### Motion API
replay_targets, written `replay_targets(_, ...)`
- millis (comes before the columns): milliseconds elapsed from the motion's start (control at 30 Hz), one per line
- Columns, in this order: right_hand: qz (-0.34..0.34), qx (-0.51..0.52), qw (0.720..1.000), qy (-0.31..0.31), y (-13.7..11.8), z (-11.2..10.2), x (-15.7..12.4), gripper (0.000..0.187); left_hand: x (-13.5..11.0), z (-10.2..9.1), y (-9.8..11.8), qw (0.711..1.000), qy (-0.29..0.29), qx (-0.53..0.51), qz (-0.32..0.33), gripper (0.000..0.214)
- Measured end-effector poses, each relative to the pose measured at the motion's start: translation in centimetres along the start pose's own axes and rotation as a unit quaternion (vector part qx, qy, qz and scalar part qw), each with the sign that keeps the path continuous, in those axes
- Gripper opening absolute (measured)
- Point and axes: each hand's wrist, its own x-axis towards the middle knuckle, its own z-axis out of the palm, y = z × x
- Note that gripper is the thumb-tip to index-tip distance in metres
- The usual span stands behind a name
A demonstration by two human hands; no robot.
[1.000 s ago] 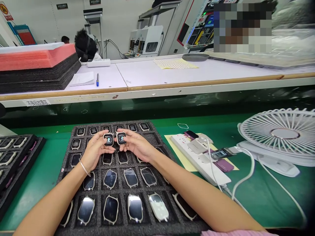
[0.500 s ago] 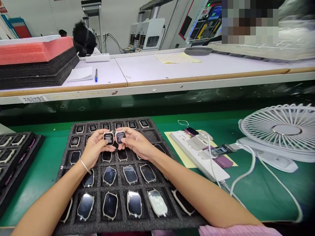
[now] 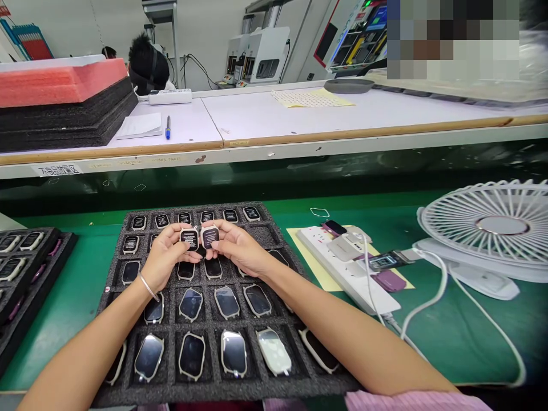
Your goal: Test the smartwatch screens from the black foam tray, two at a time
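A black foam tray (image 3: pixel 169 383) on the green mat holds several smartwatch bodies in square pockets. Over its far half, my left hand (image 3: pixel 165 257) pinches one watch body (image 3: pixel 189 238), its lit screen showing text. Right beside it, my right hand (image 3: pixel 237 248) grips a second watch body (image 3: pixel 210 236), its screen lit as well. The two watches are held side by side, nearly touching, a little above the tray. A thin bangle sits on my left wrist.
A second foam tray (image 3: pixel 25 268) of watches lies at the left. To the right are a white power strip (image 3: pixel 342 274) with chargers and cables and a white desk fan (image 3: pixel 488 234). Behind runs a white bench with stacked foam (image 3: pixel 64 108), a pen and paper.
The watch screens changed from a colourful dial to text a second ago. Both hands stay almost in place with the watches; the view has shifted slightly.
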Motion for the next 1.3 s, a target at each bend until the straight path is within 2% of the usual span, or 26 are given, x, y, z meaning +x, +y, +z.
replay_targets(200, 0.001, 0.002, 1.0, 0.0, 0.02, 0.06, -0.04, 0.038, 0.03, 0.12, -0.1, 1.0, 0.01, 0.005, -0.001, 0.041)
replay_targets(567, 0.038, 0.025, 0.999, 0.002, -0.13, -0.01, -0.16, 0.053, 0.06, -0.11, -0.19, 1.0, -0.012, -0.004, -0.009, 0.041)
replay_targets(700, 0.028, 0.003, 1.0, 0.01, 0.07, -0.04, -0.05, 0.048, 0.06, -0.02, -0.26, 1.0, -0.01, 0.004, -0.012, 0.041)
replay_targets(900, 0.044, 0.021, 0.998, 0.041, 0.35, -0.03, 0.27, 0.028, -0.02, 0.11, 0.0, 0.999, -0.014, -0.017, -0.038, 0.033)
replay_targets(1033, 0.047, 0.048, 0.997, 0.037, 0.3, -0.03, 0.29, 0.032, -0.11, 0.12, 0.11, 0.999, -0.018, -0.02, -0.037, 0.033)
replay_targets(1300, 0.03, 0.023, 0.999, 0.027, 0.38, -0.11, 0.19, 0.038, -0.19, 0.12, 0.15, 0.999, -0.02, -0.019, -0.033, 0.037)
